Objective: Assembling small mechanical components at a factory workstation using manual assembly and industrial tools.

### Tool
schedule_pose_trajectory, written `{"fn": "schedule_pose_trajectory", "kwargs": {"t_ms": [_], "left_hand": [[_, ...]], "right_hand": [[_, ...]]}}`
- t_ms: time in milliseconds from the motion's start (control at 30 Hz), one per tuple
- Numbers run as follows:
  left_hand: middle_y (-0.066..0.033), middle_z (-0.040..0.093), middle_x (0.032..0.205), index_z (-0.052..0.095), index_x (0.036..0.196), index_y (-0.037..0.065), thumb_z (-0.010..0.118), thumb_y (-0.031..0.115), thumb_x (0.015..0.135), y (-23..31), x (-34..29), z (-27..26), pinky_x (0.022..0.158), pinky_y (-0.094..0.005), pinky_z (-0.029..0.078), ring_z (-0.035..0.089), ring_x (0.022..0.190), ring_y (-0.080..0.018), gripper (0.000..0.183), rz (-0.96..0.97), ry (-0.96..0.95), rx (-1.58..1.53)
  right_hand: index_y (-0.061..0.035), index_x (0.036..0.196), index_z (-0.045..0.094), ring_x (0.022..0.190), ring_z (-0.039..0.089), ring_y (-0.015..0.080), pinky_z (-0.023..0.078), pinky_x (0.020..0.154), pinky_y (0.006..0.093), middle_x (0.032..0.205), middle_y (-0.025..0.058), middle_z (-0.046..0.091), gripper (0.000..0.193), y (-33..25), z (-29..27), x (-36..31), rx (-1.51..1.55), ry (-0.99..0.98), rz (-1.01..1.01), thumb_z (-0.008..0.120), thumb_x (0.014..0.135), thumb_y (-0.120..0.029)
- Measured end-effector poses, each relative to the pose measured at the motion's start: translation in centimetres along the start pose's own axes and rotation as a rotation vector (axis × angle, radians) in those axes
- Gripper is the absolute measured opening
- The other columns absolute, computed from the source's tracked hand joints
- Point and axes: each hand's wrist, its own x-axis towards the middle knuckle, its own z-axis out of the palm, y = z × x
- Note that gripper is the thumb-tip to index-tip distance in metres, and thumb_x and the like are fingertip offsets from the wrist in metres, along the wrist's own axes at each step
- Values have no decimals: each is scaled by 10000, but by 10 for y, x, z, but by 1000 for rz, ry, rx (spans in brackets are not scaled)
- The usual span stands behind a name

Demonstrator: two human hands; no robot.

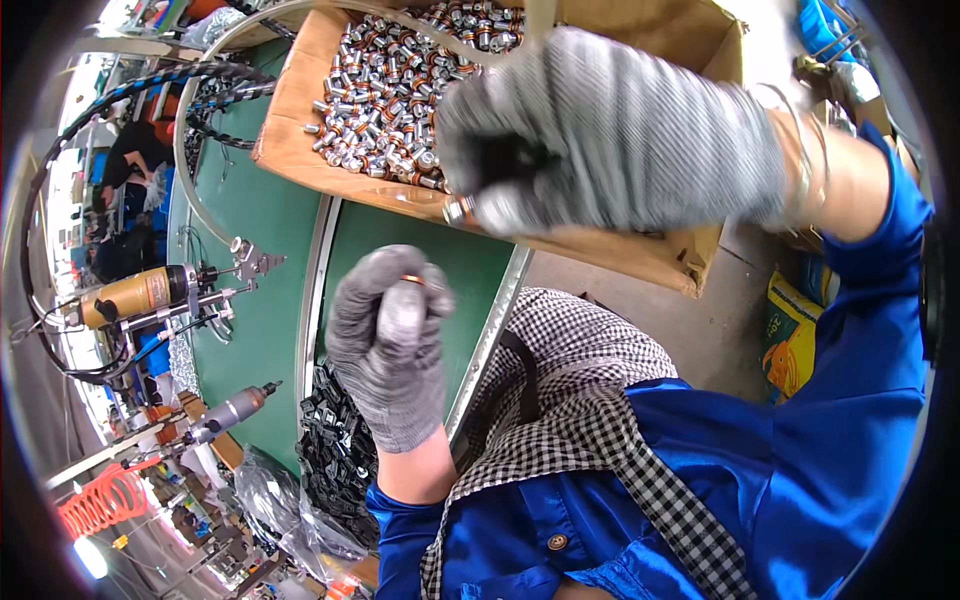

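A grey knitted glove covers my left hand (392, 335), held above the green work surface (465, 245). Its fingers are curled, and a small part with an orange ring (411, 279) shows at the fingertips; most of it is hidden. My right hand (570, 135), gloved the same way and blurred, is over the front of a cardboard box (360, 185). Between its thumb and fingers a small metal fitting (457, 209) sticks out. Many silver metal fittings (395, 90) with orange rings fill the left part of the box.
Black plastic parts (340, 440) lie heaped below my left hand, beside a clear plastic bag (270, 490). On the left stand a brass-coloured pneumatic tool (135, 298) on a clamp and a grey power driver (235, 412). A pale hose (185, 150) arches overhead. A yellow sack (790, 340) rests at right.
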Motion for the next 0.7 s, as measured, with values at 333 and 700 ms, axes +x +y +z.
{"fn": "schedule_pose_trajectory", "kwargs": {"t_ms": [333,700], "left_hand": [[-83,665,941,629,1108,-17,642,54,907,22,-2,30,711,-250,543,631,790,-112,213,-350,-81,-169],[-81,660,916,626,1141,-17,643,67,917,28,-6,24,731,-237,532,629,792,-115,240,-363,-147,-196]], "right_hand": [[-35,944,647,740,652,171,527,681,295,813,69,669,161,0,23,-35,126,81,-116,733,837,-119],[-42,970,660,759,649,174,533,729,303,826,70,671,198,-5,26,-30,99,91,-71,745,832,-155]]}}
